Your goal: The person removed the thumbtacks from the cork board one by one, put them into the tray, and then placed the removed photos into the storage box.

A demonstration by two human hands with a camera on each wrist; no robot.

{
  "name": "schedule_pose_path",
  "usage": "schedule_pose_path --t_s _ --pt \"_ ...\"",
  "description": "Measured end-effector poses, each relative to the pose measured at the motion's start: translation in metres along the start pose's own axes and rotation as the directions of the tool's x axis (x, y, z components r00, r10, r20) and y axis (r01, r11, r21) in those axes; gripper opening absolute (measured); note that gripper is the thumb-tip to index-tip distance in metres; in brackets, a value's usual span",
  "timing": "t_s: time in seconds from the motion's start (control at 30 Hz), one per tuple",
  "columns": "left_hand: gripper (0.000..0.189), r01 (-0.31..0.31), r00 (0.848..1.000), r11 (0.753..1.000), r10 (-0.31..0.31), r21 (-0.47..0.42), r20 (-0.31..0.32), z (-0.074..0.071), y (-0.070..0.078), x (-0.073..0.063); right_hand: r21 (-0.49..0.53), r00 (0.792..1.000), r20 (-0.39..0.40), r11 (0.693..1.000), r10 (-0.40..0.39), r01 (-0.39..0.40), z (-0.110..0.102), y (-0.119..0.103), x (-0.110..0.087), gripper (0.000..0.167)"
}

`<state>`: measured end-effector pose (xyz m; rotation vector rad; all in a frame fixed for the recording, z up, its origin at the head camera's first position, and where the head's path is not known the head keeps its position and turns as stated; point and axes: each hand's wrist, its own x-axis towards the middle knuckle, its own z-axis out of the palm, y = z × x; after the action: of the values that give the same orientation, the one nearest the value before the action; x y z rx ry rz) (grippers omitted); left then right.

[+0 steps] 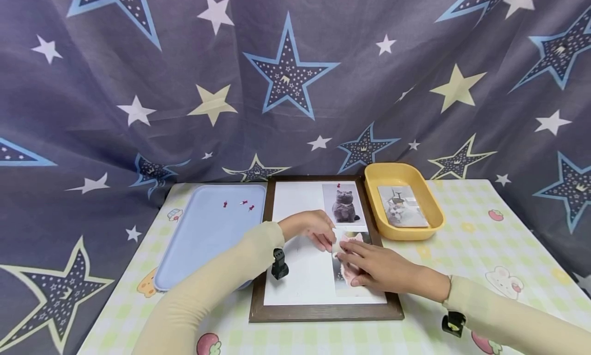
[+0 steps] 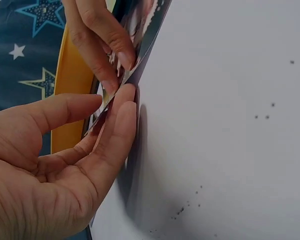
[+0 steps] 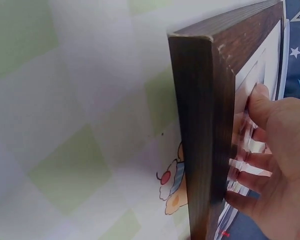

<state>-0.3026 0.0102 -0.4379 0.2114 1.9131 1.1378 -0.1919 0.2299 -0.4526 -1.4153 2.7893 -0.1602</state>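
A brown-framed white board lies on the table. At its lower right is a photo of a pale cat with pink on it. My left hand holds this photo's upper left part, with fingers behind the lifted edge and the thumb in front, as the left wrist view shows. My right hand lies across the photo, its fingertips touching the picture side. Above it, a grey cat photo is on the board, with a red pushpin at its top.
Left of the board lies a light blue tray with several red pushpins near its far end. A yellow bin stands at the right, holding another photo. Small dark holes dot the board's surface.
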Motion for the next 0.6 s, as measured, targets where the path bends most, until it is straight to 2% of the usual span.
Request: schedule_pose_path --t_s 0.23,0.6 --pt "0.033 0.008 1.000 1.000 -0.008 0.003 0.007 0.0009 -0.0014 -0.0012 0.024 1.000 0.002 1.000 0.015 -0.015 0.0018 0.0017 0.0019 0.062" --pt "0.035 -0.022 0.999 1.000 0.022 -0.006 -0.040 0.0083 -0.0057 -0.0031 0.086 1.000 -0.018 0.996 0.020 -0.018 -0.0027 0.0035 0.0061 0.062"
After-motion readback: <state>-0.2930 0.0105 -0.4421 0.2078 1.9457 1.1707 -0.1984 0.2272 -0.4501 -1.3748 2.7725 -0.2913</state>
